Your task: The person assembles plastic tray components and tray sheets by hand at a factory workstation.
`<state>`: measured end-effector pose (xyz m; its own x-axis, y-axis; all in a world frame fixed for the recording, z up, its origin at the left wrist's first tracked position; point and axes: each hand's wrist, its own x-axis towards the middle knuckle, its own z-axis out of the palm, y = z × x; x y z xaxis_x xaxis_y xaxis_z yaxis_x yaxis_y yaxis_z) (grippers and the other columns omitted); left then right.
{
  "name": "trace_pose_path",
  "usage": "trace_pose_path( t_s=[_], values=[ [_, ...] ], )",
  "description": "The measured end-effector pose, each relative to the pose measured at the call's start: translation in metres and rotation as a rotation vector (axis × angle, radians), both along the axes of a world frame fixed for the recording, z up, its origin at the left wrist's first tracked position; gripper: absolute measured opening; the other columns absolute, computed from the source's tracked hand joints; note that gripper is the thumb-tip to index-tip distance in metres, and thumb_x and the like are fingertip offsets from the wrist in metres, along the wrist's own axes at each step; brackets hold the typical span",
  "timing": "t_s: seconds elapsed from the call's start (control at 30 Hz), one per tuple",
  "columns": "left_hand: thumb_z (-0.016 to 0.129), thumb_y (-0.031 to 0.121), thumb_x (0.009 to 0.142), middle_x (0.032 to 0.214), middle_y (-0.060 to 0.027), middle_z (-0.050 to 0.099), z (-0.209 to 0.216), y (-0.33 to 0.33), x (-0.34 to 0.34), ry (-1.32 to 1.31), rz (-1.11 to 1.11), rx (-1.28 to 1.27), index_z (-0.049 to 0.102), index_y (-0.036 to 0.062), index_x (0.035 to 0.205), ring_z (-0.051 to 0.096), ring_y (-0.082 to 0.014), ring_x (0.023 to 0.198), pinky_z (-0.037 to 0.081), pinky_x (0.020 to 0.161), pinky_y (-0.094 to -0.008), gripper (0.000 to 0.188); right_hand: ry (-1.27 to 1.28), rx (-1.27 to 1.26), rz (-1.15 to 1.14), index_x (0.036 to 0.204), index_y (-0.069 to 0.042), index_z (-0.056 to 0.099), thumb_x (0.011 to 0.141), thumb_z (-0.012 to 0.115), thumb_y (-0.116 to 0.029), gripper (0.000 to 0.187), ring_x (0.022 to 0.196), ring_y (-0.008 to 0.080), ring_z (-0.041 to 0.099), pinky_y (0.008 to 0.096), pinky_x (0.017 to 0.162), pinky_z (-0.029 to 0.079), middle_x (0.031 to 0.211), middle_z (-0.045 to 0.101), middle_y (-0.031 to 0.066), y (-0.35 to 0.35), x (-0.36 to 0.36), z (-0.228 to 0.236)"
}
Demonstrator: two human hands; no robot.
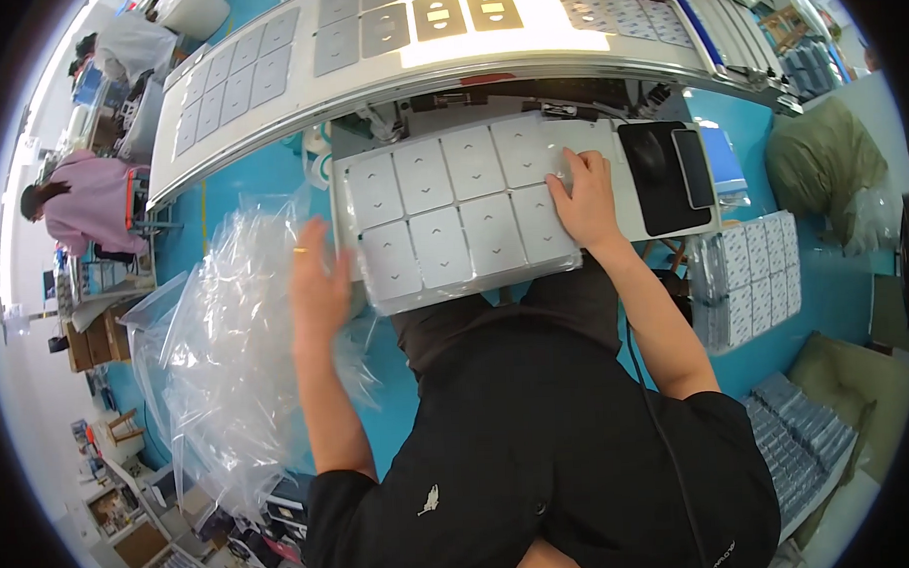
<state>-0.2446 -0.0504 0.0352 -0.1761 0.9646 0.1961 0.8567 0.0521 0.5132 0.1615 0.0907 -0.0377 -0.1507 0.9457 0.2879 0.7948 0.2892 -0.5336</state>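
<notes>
In front of me, over my lap and the table edge, lies a flat pack of light grey rectangular panels [439, 246], set in two rows under clear plastic film. Small dark arrow marks show on each panel. My right hand [589, 201] rests on the pack's right edge, its thumb spread from the bent fingers. To the left of the pack, my left hand [319, 279] is raised near a heap of clear plastic bags [241, 342]. Motion smears its fingers; a ring shows on one.
Beyond the pack, a long workbench [363, 87] carries rows of similar panels. On the right are a black mat [662, 212], a mouse [649, 155] and a phone [692, 171]. Another wrapped panel stack [760, 278] stands lower right. A person in pink [91, 207] sits far left.
</notes>
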Motion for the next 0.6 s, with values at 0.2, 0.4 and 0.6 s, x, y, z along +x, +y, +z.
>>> trace_pose_path(
  t_s=[0.2,0.4,0.6],
  values=[
    [0.07,0.045,0.101,0.177,-0.0223,0.028,-0.036,-0.004,0.115,0.271,-0.227,-0.12,0.036,-0.0011,0.166,0.025,-0.0444,0.163,0.021,0.132,-0.0587,0.087,0.201,-0.052,0.064,0.124,0.002,0.074,0.094,0.076,-0.013,0.034,0.092,0.0305,0.065,0.0406,0.087,0.055,0.1,0.068,0.0145,0.003,0.005,-0.002],
    [0.073,0.04,0.099,0.177,-0.0215,0.027,-0.037,-0.017,0.119,0.231,-0.289,-0.137,0.034,-0.0016,0.167,0.026,-0.0425,0.163,0.022,0.132,-0.0578,0.089,0.468,-0.153,0.017,0.121,0.004,0.073,0.1,0.071,-0.012,0.027,0.077,0.0207,0.069,0.0347,0.072,0.054,0.092,0.075,0.0141,0.002,-0.002,0.006],
    [0.077,0.024,0.096,0.167,-0.0212,0.043,-0.033,-0.045,0.113,0.174,-0.283,-0.092,0.047,-0.0024,0.156,0.039,-0.0408,0.156,0.034,0.127,-0.0542,0.072,0.592,-0.79,0.118,0.124,0.007,0.067,0.109,0.064,-0.019,0.03,0.074,0.0095,0.064,0.0277,0.066,0.05,0.088,0.074,0.0066,0.001,0.004,0.029]
  ],
)
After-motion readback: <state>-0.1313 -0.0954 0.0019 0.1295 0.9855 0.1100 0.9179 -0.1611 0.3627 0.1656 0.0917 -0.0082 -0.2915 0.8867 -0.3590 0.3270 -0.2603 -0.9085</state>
